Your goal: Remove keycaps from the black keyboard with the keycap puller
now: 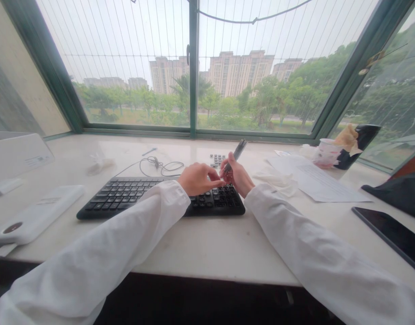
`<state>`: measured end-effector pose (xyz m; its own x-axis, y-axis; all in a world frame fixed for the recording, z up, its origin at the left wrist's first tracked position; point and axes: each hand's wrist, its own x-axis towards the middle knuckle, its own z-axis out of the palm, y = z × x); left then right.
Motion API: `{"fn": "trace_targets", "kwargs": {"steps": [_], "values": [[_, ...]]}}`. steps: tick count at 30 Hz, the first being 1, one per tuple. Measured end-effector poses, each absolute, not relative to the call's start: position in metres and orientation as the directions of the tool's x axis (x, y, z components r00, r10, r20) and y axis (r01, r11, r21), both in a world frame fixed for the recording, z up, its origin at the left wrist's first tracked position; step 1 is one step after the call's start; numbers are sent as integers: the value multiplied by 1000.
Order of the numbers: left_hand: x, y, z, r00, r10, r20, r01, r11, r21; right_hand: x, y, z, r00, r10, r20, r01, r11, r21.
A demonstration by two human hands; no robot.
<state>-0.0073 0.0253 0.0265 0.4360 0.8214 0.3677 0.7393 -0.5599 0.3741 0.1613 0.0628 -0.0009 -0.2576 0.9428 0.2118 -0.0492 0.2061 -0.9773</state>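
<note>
So the right hand (237, 174) is pinching a slim dark grey pen-shaped tool (237, 155) between thumb and fingers, tilted up toward the far right, while the left hand (199, 179) curls just beside its lower end, though I can't tell if it's actually touching. Both are right over a black low-profile keyboard (126, 198), and most keys look in place from here. What look like a few loose black keycaps (217, 160) sit on the desk just past it, so those aren't on the board right now. The pale stone desk (207, 246) also has a coiled black cable (156, 164), a white power bank (34, 214) on the left and a printed white paper sheet (315, 183) on the right. Behind it all, a big green-framed window (193, 67) looks out on trees and tan apartment towers.
</note>
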Motion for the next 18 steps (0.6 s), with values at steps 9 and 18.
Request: {"fn": "trace_targets", "kwargs": {"steps": [9,18], "values": [[-13,30,24,385,807,448,834,-512,207,166,64,2,-216,950,226,-79,214,-974],[-17,31,24,347,805,481,891,-444,99,175,68,4,-232,967,110,-15,110,-994]]}}
